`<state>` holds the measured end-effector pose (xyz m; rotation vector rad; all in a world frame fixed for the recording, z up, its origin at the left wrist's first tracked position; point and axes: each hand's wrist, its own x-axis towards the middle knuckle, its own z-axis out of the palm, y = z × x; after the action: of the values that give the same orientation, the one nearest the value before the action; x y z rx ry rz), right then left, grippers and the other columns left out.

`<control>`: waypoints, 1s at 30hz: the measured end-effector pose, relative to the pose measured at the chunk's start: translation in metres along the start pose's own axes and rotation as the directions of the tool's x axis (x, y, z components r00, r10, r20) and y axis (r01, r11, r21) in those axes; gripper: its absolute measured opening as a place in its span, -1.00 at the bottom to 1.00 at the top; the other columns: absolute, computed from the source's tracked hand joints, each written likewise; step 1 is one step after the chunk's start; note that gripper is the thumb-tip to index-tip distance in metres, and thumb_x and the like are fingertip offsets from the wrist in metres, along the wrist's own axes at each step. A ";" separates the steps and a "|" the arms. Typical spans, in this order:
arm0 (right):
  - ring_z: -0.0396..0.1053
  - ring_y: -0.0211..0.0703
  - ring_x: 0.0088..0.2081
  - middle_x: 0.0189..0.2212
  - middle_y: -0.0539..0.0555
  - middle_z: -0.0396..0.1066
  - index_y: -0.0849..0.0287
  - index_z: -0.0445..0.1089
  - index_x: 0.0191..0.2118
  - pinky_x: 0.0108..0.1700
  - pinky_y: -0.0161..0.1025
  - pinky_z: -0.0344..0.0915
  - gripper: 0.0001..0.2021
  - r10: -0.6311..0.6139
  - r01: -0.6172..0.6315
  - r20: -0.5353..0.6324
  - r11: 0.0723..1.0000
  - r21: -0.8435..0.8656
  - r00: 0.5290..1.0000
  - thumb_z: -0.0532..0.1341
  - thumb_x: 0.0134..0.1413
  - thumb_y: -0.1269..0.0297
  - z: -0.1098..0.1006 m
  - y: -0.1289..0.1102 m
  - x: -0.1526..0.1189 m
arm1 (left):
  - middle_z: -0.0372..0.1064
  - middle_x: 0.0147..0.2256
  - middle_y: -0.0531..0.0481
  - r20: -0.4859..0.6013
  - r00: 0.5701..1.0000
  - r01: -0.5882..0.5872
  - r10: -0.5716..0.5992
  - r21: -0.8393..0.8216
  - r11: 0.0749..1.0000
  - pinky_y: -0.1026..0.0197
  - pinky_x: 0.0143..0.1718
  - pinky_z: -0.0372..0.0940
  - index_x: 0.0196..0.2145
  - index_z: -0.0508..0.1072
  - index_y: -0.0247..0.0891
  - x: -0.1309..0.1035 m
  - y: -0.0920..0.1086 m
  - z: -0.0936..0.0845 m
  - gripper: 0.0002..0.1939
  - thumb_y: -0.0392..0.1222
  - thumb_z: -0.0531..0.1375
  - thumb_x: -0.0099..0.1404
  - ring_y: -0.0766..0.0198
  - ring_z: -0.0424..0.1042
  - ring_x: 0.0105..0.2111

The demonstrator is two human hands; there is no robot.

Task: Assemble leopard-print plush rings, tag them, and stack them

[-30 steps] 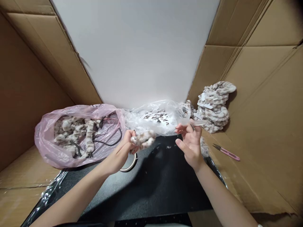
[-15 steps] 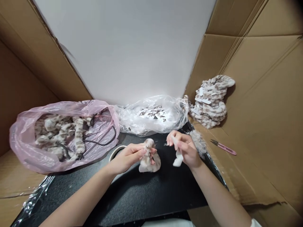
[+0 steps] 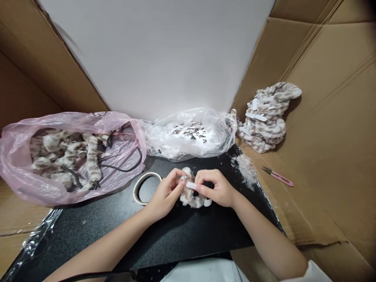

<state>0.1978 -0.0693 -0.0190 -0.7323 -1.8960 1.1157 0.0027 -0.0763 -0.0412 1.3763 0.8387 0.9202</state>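
My left hand (image 3: 165,194) pinches a fluffy white-and-brown plush band (image 3: 189,199), bent into a loop above the black table. Between the fingertips of my right hand (image 3: 217,188) is a short white strip (image 3: 192,185), one end of it meeting the band where my left fingers pinch. Whether the strip is paper, tape or cloth I cannot tell. A second white end pokes out below my right hand, at the loop's lower right. My fingers hide part of the band. Left of my left hand lies a roll of tape (image 3: 136,190).
A pink plastic bag (image 3: 17,156) at the left holds furry pieces and dark cords. Behind my hands, a clear bag (image 3: 158,147) contains scraps. To the right are plush bands with white strips (image 3: 268,121), loose fluff (image 3: 246,170) and pink-handled thread snips (image 3: 279,178). Cardboard walls flank the table.
My right hand has moved left with the white strip and brought it against the plush band. The hands were apart before. The tape roll now shows fully as the view shifts.
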 end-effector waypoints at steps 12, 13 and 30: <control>0.37 -0.10 -0.27 -0.36 0.14 0.43 0.20 0.31 -0.50 -0.15 -0.14 0.26 -0.74 0.017 -0.005 -0.057 0.977 0.214 0.998 0.21 0.13 0.19 0.007 0.004 -0.001 | 0.38 -0.48 0.07 -0.086 0.995 0.048 -0.054 -0.081 0.996 0.37 -0.46 0.21 -0.39 0.33 -0.30 0.001 -0.003 0.006 -0.74 -0.05 0.27 0.19 0.40 0.32 -0.50; 0.37 -0.10 -0.27 -0.36 0.15 0.44 0.21 0.31 -0.50 -0.15 -0.14 0.26 -0.75 0.019 -0.005 -0.062 0.978 0.209 0.998 0.21 0.14 0.19 0.008 0.004 -0.002 | 0.38 -0.48 0.07 -0.093 0.993 0.064 -0.073 -0.094 0.994 0.37 -0.45 0.22 -0.39 0.35 -0.31 0.002 -0.004 0.005 -0.73 -0.05 0.28 0.17 0.39 0.32 -0.50; 0.16 -0.28 -0.48 -0.55 -0.02 0.20 0.19 0.27 -0.60 -0.42 -0.30 0.10 -0.74 0.031 -0.059 -0.185 0.987 -0.152 0.982 0.23 0.08 0.34 0.019 0.009 0.001 | 0.42 -0.51 0.06 -0.205 0.970 0.079 -0.129 -0.236 0.969 0.39 -0.46 0.26 -0.42 0.47 -0.33 0.004 -0.013 0.008 -0.75 -0.13 0.39 0.03 0.40 0.36 -0.51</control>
<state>0.1822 -0.0726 -0.0327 -0.9372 -1.8329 0.9004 0.0117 -0.0757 -0.0536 1.0365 0.9323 1.0633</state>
